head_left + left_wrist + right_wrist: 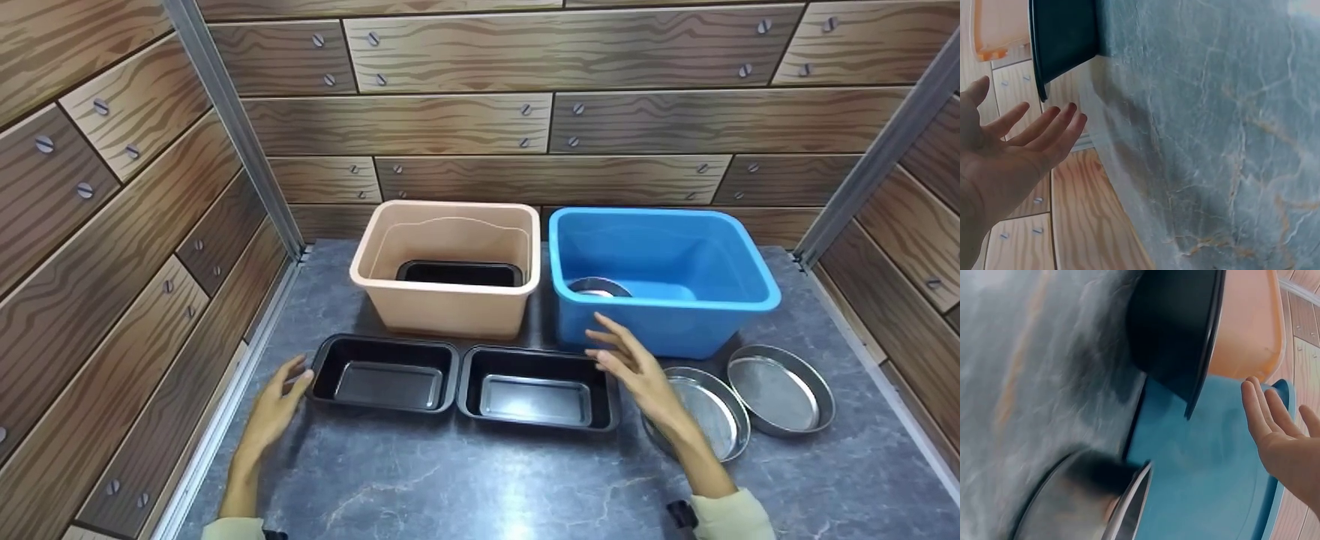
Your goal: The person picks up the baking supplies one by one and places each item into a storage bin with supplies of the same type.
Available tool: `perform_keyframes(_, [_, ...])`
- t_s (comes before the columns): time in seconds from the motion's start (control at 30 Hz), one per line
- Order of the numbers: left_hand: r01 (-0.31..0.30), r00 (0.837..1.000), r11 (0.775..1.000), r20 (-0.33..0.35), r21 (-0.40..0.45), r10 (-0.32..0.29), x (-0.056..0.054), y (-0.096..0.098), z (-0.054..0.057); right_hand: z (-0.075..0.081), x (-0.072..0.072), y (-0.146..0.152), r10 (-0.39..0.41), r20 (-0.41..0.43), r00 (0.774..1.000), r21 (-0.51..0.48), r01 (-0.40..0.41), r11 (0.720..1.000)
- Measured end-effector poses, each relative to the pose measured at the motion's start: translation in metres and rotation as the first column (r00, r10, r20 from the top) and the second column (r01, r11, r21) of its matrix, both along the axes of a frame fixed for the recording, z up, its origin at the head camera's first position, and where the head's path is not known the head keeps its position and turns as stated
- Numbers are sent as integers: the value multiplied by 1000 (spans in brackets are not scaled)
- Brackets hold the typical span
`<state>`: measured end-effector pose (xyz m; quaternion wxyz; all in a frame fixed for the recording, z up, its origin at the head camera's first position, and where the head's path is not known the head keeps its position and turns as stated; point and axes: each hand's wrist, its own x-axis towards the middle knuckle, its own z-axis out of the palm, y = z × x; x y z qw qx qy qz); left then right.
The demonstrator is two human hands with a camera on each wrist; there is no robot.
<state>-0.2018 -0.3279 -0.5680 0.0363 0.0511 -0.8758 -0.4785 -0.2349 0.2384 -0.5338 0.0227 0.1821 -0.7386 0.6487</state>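
Two black loaf pans stand side by side on the marbled table. My left hand [275, 405] hovers just off the outer end of the left loaf pan [386, 375], fingers loosely spread and holding nothing. In the left wrist view its fingertips are apart from that pan's rim [1039, 56]. Past the outer end of the right loaf pan [536, 390] is my right hand [637, 375], its fingers extended and empty. In the right wrist view a gap shows between these fingers and the pan [1174, 332]. One round metal pan [705, 412] lies partly beneath the right forearm.
Behind the loaf pans stand a peach bin [450, 311] with a black pan [459, 273] inside and a blue bin [660, 326] holding a round pan [598, 286]. Another round metal pan [780, 390] lies at the right. Wood-patterned walls [480, 124] enclose the table.
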Motion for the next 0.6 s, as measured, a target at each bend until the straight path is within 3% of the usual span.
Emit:
perform_keyframes(0.2, [-6, 1000, 995, 12, 101, 5, -2, -1, -6, 5, -8, -17, -11, 29, 1000, 11, 11, 1000])
perform_keyframes(0.6, [10, 999, 995, 32, 101, -13, -6, 4, -17, 9, -30, -51, 10, 38, 999, 3, -10, 1000])
